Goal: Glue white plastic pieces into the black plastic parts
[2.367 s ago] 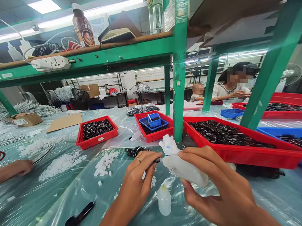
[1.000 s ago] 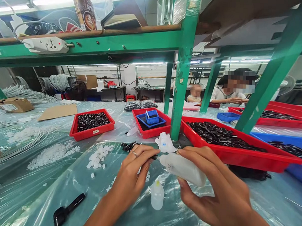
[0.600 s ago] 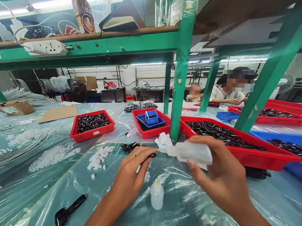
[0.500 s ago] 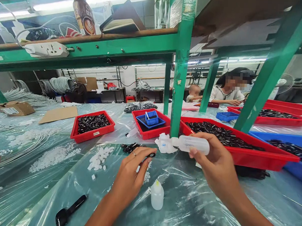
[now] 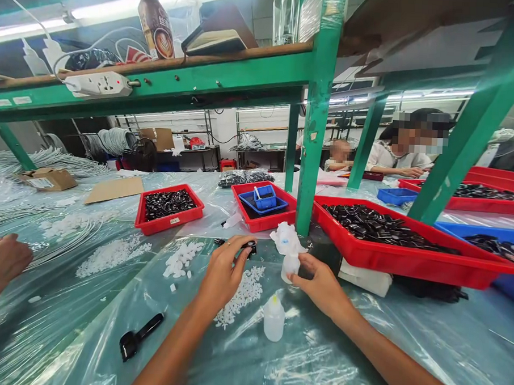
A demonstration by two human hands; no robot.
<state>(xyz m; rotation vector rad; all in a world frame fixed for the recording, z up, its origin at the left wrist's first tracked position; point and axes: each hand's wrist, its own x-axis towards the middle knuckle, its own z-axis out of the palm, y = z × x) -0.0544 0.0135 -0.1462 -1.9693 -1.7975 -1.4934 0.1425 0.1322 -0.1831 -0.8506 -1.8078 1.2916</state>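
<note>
My left hand (image 5: pixel 224 270) pinches a small black part (image 5: pixel 250 245) between thumb and fingertips, above the plastic-covered table. My right hand (image 5: pixel 321 283) grips a translucent bottle (image 5: pixel 290 268), which stands upright with a crumpled white tissue (image 5: pixel 287 239) at its top. Just in front of that is a second translucent bottle (image 5: pixel 273 321) with a yellowish tip, touched by neither hand. Small white pieces (image 5: pixel 245 291) are scattered beside my left wrist. A black scoop-shaped object (image 5: pixel 137 337) lies at the lower left.
Red trays (image 5: pixel 170 223) of black parts stand left and right; a middle red tray (image 5: pixel 259 222) holds blue trays. A green post (image 5: pixel 313 132) rises behind the tissue. Another person's hands (image 5: pixel 9 255) are at the left edge. Further people sit at the back right.
My right hand has lowered and moved left, turning its bottle from sideways to upright against the tissue. My left hand still pinches the black part. The other person's hands have come further into view.
</note>
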